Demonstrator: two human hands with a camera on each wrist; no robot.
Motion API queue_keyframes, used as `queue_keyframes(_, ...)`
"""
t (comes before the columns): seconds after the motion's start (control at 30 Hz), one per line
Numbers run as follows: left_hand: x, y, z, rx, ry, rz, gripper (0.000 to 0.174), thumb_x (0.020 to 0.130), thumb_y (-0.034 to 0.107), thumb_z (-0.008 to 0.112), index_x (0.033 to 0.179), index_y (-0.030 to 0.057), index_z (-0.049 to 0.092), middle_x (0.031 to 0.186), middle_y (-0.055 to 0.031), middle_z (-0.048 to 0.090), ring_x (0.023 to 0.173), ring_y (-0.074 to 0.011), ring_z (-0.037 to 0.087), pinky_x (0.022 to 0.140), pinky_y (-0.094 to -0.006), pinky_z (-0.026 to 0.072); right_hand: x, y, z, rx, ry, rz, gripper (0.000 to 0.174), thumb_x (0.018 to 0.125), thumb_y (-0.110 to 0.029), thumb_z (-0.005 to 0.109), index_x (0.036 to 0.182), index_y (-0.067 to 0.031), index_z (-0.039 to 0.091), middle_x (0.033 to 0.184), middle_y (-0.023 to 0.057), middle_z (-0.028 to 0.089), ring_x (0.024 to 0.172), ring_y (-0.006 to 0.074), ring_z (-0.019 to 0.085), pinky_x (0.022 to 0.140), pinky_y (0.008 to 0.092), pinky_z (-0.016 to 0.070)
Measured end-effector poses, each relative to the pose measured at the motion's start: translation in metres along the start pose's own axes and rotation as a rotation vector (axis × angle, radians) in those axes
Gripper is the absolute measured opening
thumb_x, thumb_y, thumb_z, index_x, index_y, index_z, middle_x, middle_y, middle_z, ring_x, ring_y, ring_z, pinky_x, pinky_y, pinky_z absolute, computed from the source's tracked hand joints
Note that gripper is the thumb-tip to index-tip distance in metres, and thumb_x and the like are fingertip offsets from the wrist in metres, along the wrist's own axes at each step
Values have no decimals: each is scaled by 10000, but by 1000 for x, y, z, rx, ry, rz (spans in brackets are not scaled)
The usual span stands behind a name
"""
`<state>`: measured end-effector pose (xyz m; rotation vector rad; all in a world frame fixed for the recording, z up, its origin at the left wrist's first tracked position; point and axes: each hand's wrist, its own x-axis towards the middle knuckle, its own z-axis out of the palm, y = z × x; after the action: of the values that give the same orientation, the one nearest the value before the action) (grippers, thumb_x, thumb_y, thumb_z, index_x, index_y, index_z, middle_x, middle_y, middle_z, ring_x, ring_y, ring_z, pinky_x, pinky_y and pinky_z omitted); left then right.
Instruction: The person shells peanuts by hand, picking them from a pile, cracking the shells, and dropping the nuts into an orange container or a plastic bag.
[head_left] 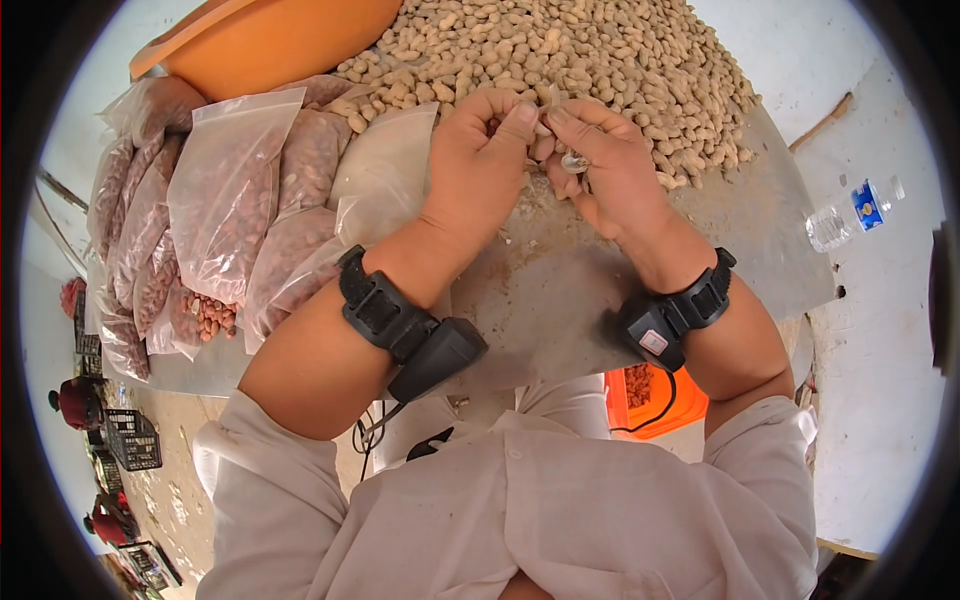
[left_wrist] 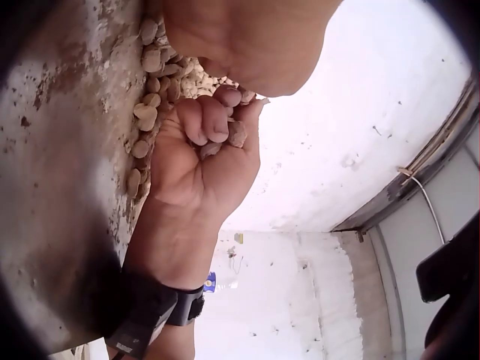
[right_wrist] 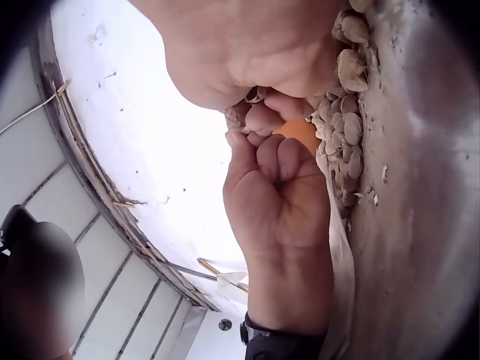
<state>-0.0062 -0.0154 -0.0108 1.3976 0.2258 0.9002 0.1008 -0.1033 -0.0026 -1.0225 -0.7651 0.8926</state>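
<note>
Both hands meet at the front edge of a large heap of unshelled peanuts (head_left: 560, 50). My left hand (head_left: 480, 160) has thumb and fingers bent together at a peanut, its tip touching the right hand's fingers. My right hand (head_left: 612, 165) pinches from the other side, thumb against the forefinger. In the left wrist view a peanut (left_wrist: 237, 133) sits in the right hand's curled fingers. The right wrist view shows a bit of peanut shell (right_wrist: 234, 118) between the thumb tips. Fingers hide most of what is held.
Clear bags of red peanut kernels (head_left: 235, 190) lie at the left, with loose kernels (head_left: 210, 315) by them. An orange basin (head_left: 270, 45) stands behind. The metal table (head_left: 540, 300) spreads before me. An orange container (head_left: 660, 405) sits below its edge. A plastic bottle (head_left: 850, 215) is at the right.
</note>
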Motion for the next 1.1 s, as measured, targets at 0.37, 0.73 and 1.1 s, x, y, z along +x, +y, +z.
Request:
queue_keyframes(0.37, 3, -7, -4, -439, -11, -302, 132, 911, 141, 462, 906, 38, 543, 715, -12, 511, 497, -58, 376, 447, -197, 315, 4, 3, -2, -105, 43, -134, 158, 843, -147, 597, 949, -30, 597, 763, 34, 586, 635, 82, 516, 520, 189, 394)
queue_keyframes(0.73, 3, -2, -4, -752, 32, -657, 148, 887, 117, 411, 803, 42, 506, 687, 5, 459, 505, -67, 328, 424, -192, 266, 9, -3, -6, -957, -184, -772, 157, 804, -91, 592, 940, -20, 626, 843, 105, 622, 774, 223, 587, 709, 304, 464)
queue_keyframes(1.1, 0, 0, 1, -556, -158, -532, 153, 908, 124, 471, 948, 0, 551, 682, -2, 492, 492, -44, 326, 424, -177, 264, 9, -15, -22, -742, -26, -453, 192, 847, -144, 579, 988, -15, 600, 812, 41, 625, 682, 77, 555, 590, 230, 456)
